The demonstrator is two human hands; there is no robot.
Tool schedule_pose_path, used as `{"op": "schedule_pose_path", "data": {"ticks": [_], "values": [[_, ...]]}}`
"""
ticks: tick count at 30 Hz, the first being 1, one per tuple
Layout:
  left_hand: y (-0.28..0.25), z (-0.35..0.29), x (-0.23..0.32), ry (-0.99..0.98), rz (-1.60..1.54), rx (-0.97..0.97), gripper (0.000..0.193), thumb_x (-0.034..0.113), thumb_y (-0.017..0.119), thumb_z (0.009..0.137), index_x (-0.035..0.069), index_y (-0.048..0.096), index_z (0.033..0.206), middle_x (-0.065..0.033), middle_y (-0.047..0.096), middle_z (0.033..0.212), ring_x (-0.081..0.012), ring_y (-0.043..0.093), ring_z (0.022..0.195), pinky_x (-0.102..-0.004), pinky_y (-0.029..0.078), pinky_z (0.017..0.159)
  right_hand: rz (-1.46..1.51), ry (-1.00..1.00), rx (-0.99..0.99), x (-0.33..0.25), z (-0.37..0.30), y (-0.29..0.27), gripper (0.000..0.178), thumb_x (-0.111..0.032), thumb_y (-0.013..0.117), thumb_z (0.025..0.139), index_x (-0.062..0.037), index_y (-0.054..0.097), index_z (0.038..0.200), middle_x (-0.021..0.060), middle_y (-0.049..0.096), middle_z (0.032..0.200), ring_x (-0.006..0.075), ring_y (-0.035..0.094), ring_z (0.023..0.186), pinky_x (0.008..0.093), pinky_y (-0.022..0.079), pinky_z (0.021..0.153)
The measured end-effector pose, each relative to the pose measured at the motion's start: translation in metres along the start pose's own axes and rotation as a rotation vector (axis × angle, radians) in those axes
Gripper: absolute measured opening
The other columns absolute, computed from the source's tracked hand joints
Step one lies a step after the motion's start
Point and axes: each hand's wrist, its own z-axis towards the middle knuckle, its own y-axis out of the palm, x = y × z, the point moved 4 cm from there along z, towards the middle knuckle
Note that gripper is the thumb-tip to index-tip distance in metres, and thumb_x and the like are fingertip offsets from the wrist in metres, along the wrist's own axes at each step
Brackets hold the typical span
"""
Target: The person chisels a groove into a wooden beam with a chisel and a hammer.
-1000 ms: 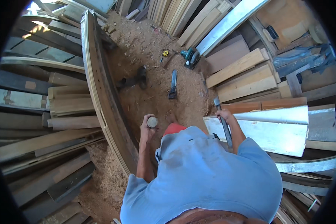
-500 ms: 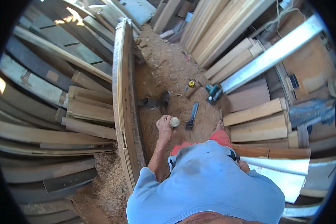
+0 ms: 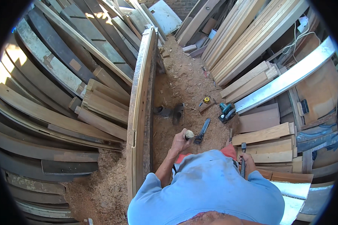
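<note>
In front of my body on the left, my left hand [image 3: 179,141] is closed around a thing with a pale, round end [image 3: 189,134]; the fingers hide the rest of it. At my right side, my right hand [image 3: 247,160] grips a slim dark tool with a thick end [image 3: 243,147], held lengthwise; its exact kind is unclear. Just left of my left arm, a long wooden workpiece [image 3: 138,112] stands on edge, touched by neither hand. On the floor ahead of my left hand lies a tool with a blue-grey blade and a black handle [image 3: 202,131].
A teal and black power tool [image 3: 227,112] and a yellow tape measure [image 3: 206,100] lie on the dusty floor. Two dark objects [image 3: 177,113] lie beside the workpiece. Stacked boards [image 3: 105,105] crowd the left; more planks [image 3: 248,41] and a long metal bar [image 3: 285,77] line the right.
My right hand has come forward from my side, bringing the dark tool into sight. The whole view has swung, so the surroundings sit further right. My left hand still holds the pale-ended thing, now tilted.
</note>
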Motion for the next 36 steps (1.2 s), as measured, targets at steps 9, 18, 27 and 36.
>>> {"op": "schedule_pose_path", "data": {"ticks": [9, 18, 27, 36], "values": [[-0.009, -0.024, -0.039, -0.033, 0.003, -0.057, 0.023, 0.015, 0.074, 0.080, 0.006, 0.056, 0.093, -0.0222, 0.065, 0.081, -0.0444, 0.066, 0.080, -0.0461, 0.051, 0.068, -0.029, -0.018, 0.111, 0.073, 0.041, 0.005, 0.015, -0.015, 0.065, 0.082, -0.0087, 0.064, 0.069, 0.0030, 0.061, 0.059, 0.0177, 0.056, 0.046, 0.0337, 0.045, 0.045], [-0.035, -0.057, -0.043, -0.154, -0.006, 0.045, 0.023, 0.017, 0.074, 0.080, 0.007, 0.059, 0.095, -0.0209, 0.067, 0.083, -0.0434, 0.067, 0.082, -0.0450, 0.052, 0.069, -0.126, 0.127, 0.020, 0.052, 0.015, 0.013, 0.018, -0.014, 0.061, 0.084, -0.0089, 0.063, 0.067, 0.0027, 0.060, 0.058, 0.0176, 0.055, 0.045, 0.0346, 0.045, 0.044], [-0.032, -0.086, -0.037, -0.198, 0.016, 0.110, 0.023, 0.017, 0.076, 0.082, 0.007, 0.061, 0.096, -0.0141, 0.068, 0.082, -0.0254, 0.070, 0.076, -0.0383, 0.054, 0.072, -0.347, -0.147, 0.021, -0.033, -0.018, 0.069, 0.021, -0.016, 0.067, 0.081, -0.0078, 0.061, 0.063, 0.0058, 0.058, 0.054, 0.0187, 0.054, 0.042, 0.0348, 0.043, 0.040], [-0.014, -0.115, -0.039, -0.270, 0.042, -0.011, 0.021, 0.017, 0.075, 0.083, 0.007, 0.061, 0.095, -0.0153, 0.068, 0.082, -0.0280, 0.070, 0.076, -0.0394, 0.053, 0.070, -0.357, -0.191, -0.061, -0.024, -0.020, 0.081, 0.017, -0.015, 0.069, 0.083, -0.0049, 0.067, 0.069, 0.0050, 0.062, 0.059, 0.0138, 0.056, 0.047, 0.0316, 0.043, 0.044]]}}
